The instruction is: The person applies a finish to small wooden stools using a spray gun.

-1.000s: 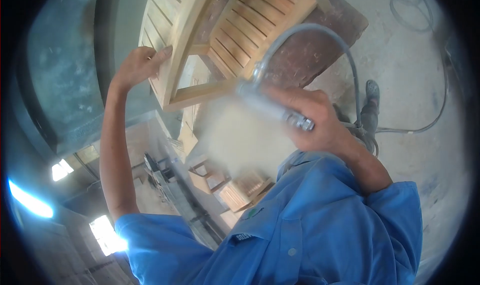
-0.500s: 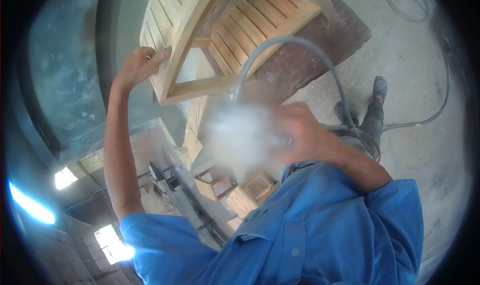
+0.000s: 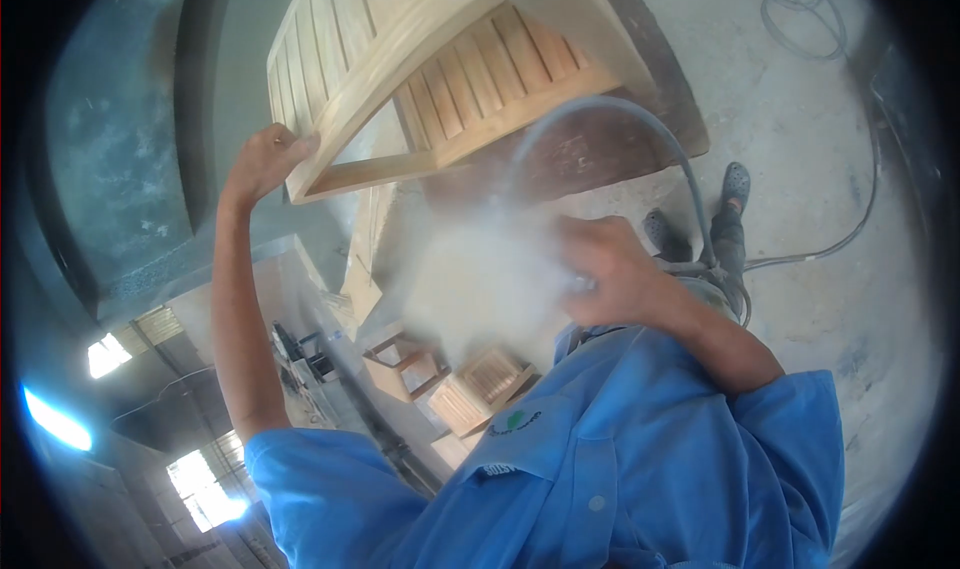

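Note:
My left hand grips the corner of a slatted wooden chair, its thumb on the edge and its fingers partly hidden. The pale, unpainted chair is tipped over on a dark reddish-brown board. My right hand is closed around a spray gun with a whitish cup, smeared by blur and haze. From the gun's upper end, a grey hose arches over to the right and down past my waist. A gap separates the gun from the chair frame.
A bluish-grey curved surface stands at the left. More wooden furniture pieces lie beyond my right forearm's far side, near the bottom middle. Coiled hose rests on the concrete floor. Bright windows show at lower left.
The chair has turned and shifted left in view, with my left hand still at its corner. Haze now covers more of the spray gun. My right hand has moved slightly.

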`<act>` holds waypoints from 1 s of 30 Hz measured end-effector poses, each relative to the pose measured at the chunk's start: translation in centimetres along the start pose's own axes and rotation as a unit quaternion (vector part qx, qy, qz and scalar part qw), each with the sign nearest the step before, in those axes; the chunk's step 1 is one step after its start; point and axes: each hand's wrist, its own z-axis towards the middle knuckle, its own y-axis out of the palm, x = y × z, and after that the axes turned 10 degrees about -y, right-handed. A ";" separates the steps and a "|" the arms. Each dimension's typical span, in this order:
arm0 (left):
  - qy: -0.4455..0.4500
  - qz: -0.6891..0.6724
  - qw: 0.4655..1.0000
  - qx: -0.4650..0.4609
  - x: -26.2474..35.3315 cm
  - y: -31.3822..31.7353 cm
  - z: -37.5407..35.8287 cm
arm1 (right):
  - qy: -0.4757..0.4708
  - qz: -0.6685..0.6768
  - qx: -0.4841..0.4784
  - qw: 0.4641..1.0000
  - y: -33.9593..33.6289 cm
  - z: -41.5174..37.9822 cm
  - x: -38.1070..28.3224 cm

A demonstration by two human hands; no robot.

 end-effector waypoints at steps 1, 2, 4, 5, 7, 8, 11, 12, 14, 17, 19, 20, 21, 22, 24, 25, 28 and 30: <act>-0.003 -0.004 1.000 -0.006 -0.5 0.1 0.0 | 0.016 -0.008 0.005 1.000 -0.5 -0.7 0.2; -0.007 -0.002 1.000 -0.012 -1.2 -0.1 -0.1 | 0.030 -0.013 0.014 0.999 -0.7 -1.3 0.3; -0.010 -0.034 0.999 -0.012 -1.6 0.2 -0.9 | 0.078 -0.038 -0.028 0.996 -4.3 -2.5 -1.1; -0.009 -0.055 0.998 -0.012 -2.3 0.6 -1.4 | 0.089 -0.042 -0.037 0.994 -6.2 -3.2 -1.9; 0.008 -0.108 0.991 0.075 -2.3 2.4 -2.3 | 0.105 -0.040 -0.033 0.993 -9.2 -4.0 -3.2; 0.011 -0.134 0.978 0.158 -3.0 4.0 -3.8 | 0.132 -0.023 -0.021 0.991 -9.8 -4.1 -3.6; -0.052 -0.272 0.857 0.435 0.1 11.5 -9.1 | 0.181 -0.008 0.010 0.983 -12.0 -3.8 -3.8; -0.118 -0.372 0.821 0.416 1.2 16.1 -10.9 | 0.194 0.004 0.008 0.981 -13.2 -4.0 -4.2; -0.193 -0.525 0.786 0.261 9.0 22.9 -16.1 | 0.220 0.029 0.005 0.975 -16.6 -4.8 -5.7; -0.238 -0.731 0.637 0.049 21.8 25.2 -21.2 | 0.121 0.053 -0.025 0.991 -19.8 -3.9 -6.5; -0.199 -0.789 0.581 0.027 25.9 24.9 -21.6 | 0.052 0.086 -0.038 0.994 -20.3 -2.5 -7.1; -0.177 -0.803 0.569 0.028 27.1 24.8 -21.1 | 0.050 0.089 -0.070 0.992 -20.4 -1.8 -7.7; -0.155 -0.816 0.556 0.028 27.9 24.7 -20.9 | 0.048 0.092 -0.102 0.989 -20.7 -1.0 -8.5; -0.172 -0.836 0.520 0.029 28.1 24.5 -20.9 | 0.043 0.093 -0.130 0.986 -20.8 -0.5 -9.2; -0.205 -0.872 0.444 0.029 27.9 24.2 -21.5 | 0.028 0.104 -0.177 0.978 -20.5 -0.2 -10.5; -0.204 -0.882 0.424 0.030 27.6 24.4 -21.9 | 0.009 0.096 -0.195 0.976 -20.1 -0.1 -11.1; -0.184 -0.907 0.377 0.036 26.3 26.1 -22.5 | -0.031 0.090 -0.210 0.973 -19.5 -0.1 -11.5; -0.167 -0.913 0.369 0.040 25.3 27.2 -23.1 | -0.035 0.069 -0.187 0.979 -19.7 -0.5 -11.6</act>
